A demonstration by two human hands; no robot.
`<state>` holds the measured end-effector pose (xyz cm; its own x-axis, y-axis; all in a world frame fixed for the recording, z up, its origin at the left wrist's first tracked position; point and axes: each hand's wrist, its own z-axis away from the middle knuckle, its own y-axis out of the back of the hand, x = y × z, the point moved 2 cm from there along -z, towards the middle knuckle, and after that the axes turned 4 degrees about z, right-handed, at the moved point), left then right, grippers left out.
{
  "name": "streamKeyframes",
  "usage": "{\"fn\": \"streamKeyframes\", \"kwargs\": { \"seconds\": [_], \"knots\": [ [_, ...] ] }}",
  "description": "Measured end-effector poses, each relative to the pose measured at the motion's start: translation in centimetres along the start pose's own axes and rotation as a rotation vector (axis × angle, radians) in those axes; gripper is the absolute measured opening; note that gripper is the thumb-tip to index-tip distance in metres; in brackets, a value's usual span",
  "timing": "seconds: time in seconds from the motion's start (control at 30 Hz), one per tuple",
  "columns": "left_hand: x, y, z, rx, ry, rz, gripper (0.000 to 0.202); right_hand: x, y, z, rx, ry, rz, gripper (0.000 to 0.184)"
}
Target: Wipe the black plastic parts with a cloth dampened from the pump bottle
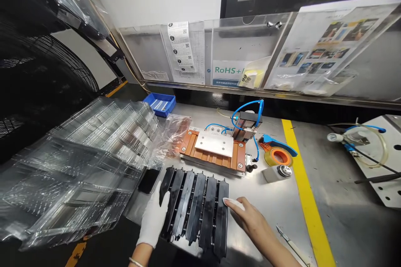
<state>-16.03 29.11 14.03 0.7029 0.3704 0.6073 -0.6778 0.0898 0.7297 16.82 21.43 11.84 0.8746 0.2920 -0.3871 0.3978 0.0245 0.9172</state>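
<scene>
A row of several long black plastic parts (196, 210) lies side by side on the steel bench in front of me. My left hand (154, 219), in a white glove, rests flat against the left side of the row, fingers stretched out. My right hand (247, 215) is bare except for a white cot on one finger. It lies flat with fingertips touching the right edge of the row. Neither hand grips anything.
A stack of clear plastic trays (78, 167) fills the left. Behind the parts stands an orange fixture (214, 150) with blue air hoses. A tape dispenser (277, 154), a blue bin (159, 103), a dark phone (149, 180), a knife (290, 240) and a yellow floor-style stripe (305, 192) are nearby.
</scene>
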Motion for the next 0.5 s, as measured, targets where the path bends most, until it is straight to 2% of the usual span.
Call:
{"fn": "streamKeyframes", "kwargs": {
  "seconds": [0.13,0.23,0.37,0.5],
  "knots": [
    [-0.1,0.0,0.0,0.000,0.001,-0.011,0.064,0.3,0.0,0.9,-0.013,0.059,-0.026,0.061],
    [-0.1,-0.1,0.0,0.002,0.009,-0.020,0.064,0.6,-0.4,0.6,-0.008,0.046,-0.005,0.058],
    [0.0,-0.1,0.0,-0.009,0.009,-0.029,0.064,1.9,-1.0,-1.6,0.021,0.008,0.039,0.056],
    [0.0,0.0,0.1,-0.007,0.006,-0.036,0.064,3.5,-0.4,-4.0,0.070,-0.023,0.102,0.069]
  ]
}}
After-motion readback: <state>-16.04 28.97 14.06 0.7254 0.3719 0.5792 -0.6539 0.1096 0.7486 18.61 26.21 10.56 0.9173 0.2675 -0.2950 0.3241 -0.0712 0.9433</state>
